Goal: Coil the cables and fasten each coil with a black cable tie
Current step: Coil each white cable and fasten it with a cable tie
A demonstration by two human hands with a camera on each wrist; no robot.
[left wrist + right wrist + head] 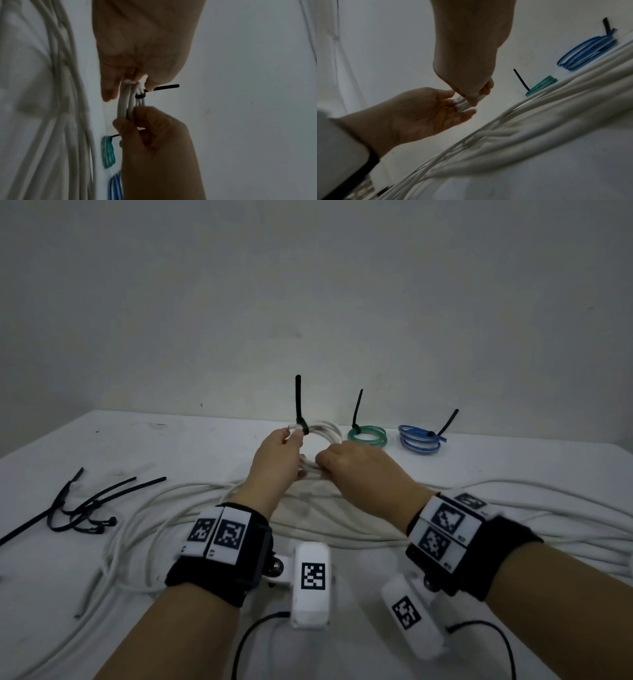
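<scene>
Both hands hold the white coil [325, 429] just above the desk [171, 446]: left hand [279, 453] pinching near its tie [298, 402], right hand [356, 463] gripping the strands. Best set it down flat beside the green coil [367, 437].

The head view looks forward and down from well back over the table [479, 474]. Both wrist views sit close under the hands, tilted, facing the far wall — all three share the white coil [325, 430] and green coil [367, 436].
</scene>
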